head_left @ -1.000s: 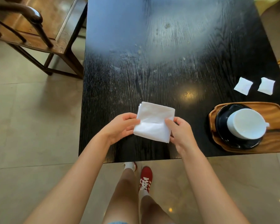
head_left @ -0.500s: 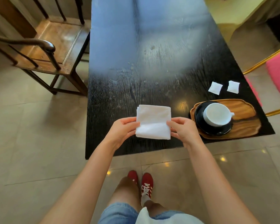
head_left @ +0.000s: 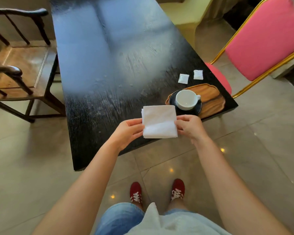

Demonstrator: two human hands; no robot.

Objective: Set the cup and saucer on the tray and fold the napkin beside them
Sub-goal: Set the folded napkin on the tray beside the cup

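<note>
A folded white napkin [head_left: 159, 121] is held above the near edge of the black table [head_left: 109, 65]. My left hand [head_left: 128, 131] grips its left side and my right hand [head_left: 189, 127] grips its right side. Just right of the napkin, a white cup [head_left: 187, 99] sits on a dark saucer [head_left: 196, 109], and both rest on the left part of a wooden tray [head_left: 212, 97] at the table's near right corner. The napkin's top right corner overlaps the saucer's edge in view.
Two small white sachets [head_left: 183, 78] [head_left: 198, 74] lie on the table behind the tray. A dark wooden armchair [head_left: 19, 70] stands at the left, a pink chair with gold frame [head_left: 265, 39] at the right. Tiled floor and my red shoes [head_left: 136, 192] are below.
The view has pulled back from the table, and my feet now stand apart. Both hands have carried the napkin to the right, close to the saucer and tray.
</note>
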